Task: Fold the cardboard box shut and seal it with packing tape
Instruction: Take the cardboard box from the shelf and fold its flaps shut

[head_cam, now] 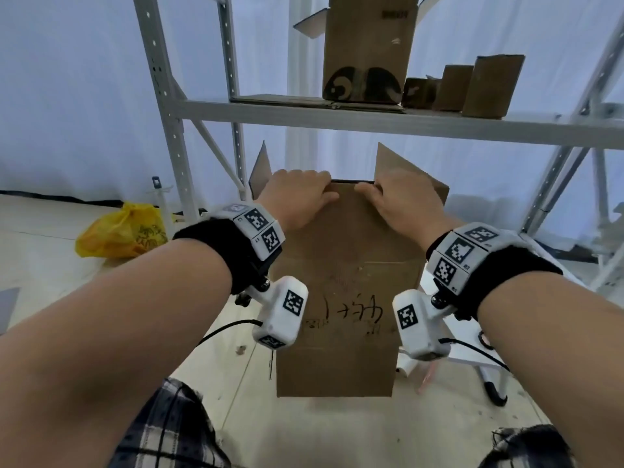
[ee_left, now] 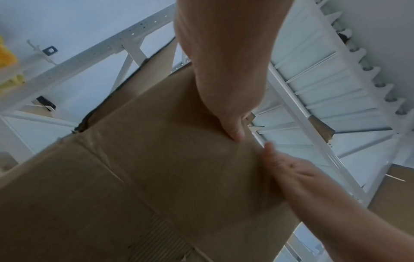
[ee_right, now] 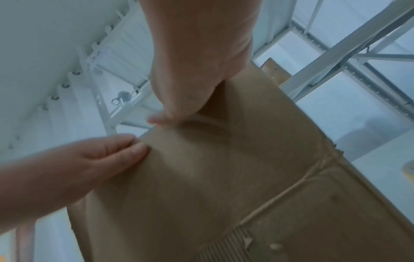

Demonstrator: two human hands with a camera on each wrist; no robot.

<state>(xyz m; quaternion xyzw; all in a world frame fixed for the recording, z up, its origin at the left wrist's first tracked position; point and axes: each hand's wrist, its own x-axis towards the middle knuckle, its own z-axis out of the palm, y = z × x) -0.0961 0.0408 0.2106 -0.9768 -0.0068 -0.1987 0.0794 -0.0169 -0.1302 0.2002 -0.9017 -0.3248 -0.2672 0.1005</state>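
Observation:
A tall brown cardboard box (head_cam: 337, 282) stands on the floor in front of me, with black handwriting on its near side. Its near top flap (head_cam: 344, 211) is raised. My left hand (head_cam: 300, 190) and right hand (head_cam: 395, 194) both grip that flap's upper edge, fingers curled over it and thumbs on the near face. The left side flap (head_cam: 261, 170) and right side flap (head_cam: 405, 167) stand upright. In the left wrist view my left hand (ee_left: 224, 70) pinches the flap (ee_left: 168, 150). The right wrist view shows my right hand (ee_right: 197, 70) on the same edge (ee_right: 201, 159). I see no packing tape clearly.
A white metal shelf rack (head_cam: 337, 118) stands right behind the box and carries several cardboard boxes (head_cam: 368, 49). A yellow plastic bag (head_cam: 125, 231) lies on the floor at the left. A white-framed object (head_cam: 472, 363) stands at the right.

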